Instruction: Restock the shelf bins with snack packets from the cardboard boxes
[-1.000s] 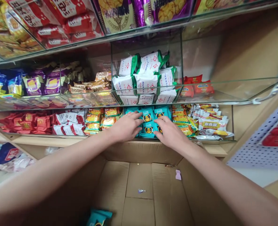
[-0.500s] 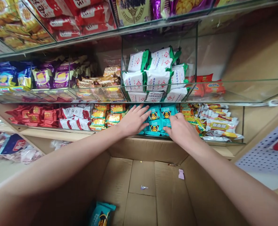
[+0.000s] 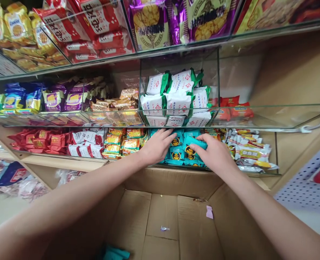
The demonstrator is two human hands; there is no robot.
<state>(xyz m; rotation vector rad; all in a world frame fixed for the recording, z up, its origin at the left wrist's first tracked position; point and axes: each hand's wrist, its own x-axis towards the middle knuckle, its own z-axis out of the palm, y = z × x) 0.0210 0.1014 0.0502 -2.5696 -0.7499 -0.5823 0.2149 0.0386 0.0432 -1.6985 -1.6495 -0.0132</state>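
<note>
Head view, bottom shelf: where are the 2 hands?
— Both reach over the open cardboard box point(image 3: 138, 216) into the middle bin of the lowest shelf, onto the teal stack point(image 3: 176, 156). The left hand point(image 3: 155, 146) lies on the stack's left side, the right hand point(image 3: 216, 156) on its right.

How do the fingers sit?
— The left fingers point(image 3: 167, 134) are stretched out and slightly spread, flat on the packets, gripping nothing. The right fingers point(image 3: 203, 137) curl over 1 teal packet point(image 3: 200, 143) with the thumb at its near edge, so that packet is pinched. I cannot tell whether it is clear of the ones beneath.

What lies around that bin?
— Just left of it are yellow-orange packets point(image 3: 122, 144). Further left come white-and-red packets point(image 3: 85, 142), then red packets point(image 3: 40, 140). Just right is a loose heap of pale long wrappers point(image 3: 252, 151). On the glass shelf point(image 3: 271, 117) directly above sit white-and-green packets point(image 3: 176, 99), stacked in rows.

And inside the box?
— A pink scrap point(image 3: 209, 212) lies near the right wall and a tiny clear wrapper point(image 3: 164, 228) in the middle of the floor flaps. At the bottom edge is the corner of 1 teal thing point(image 3: 116, 252), cut off by the frame, so I cannot tell what it is.
</note>
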